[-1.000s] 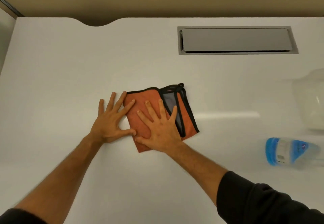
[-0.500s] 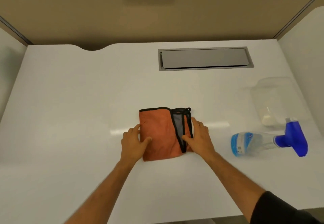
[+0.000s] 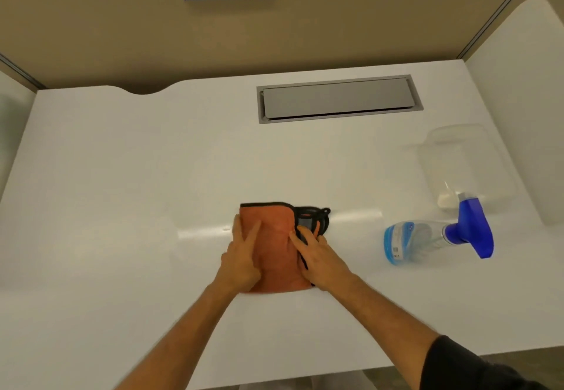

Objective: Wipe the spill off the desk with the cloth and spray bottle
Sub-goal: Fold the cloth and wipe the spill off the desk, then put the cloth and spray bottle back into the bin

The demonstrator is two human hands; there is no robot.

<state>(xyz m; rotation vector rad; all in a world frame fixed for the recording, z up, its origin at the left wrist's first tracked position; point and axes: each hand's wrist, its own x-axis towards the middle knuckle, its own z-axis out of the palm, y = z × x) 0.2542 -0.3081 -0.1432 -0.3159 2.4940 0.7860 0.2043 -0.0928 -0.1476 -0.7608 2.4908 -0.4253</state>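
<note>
Folded orange cloth (image 3: 276,255) mid-desk (image 3: 122,191); spray bottle (image 3: 427,241) on side, rt.

Orange cloth (image 3: 274,237) edged black; clear spray bottle (image 3: 427,241), blue head; white desk (image 3: 122,176).

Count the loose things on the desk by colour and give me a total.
Orange: 1, the cloth
Blue and clear: 1, the spray bottle lying on its side
Clear: 1, the plastic container
Total: 3
</note>
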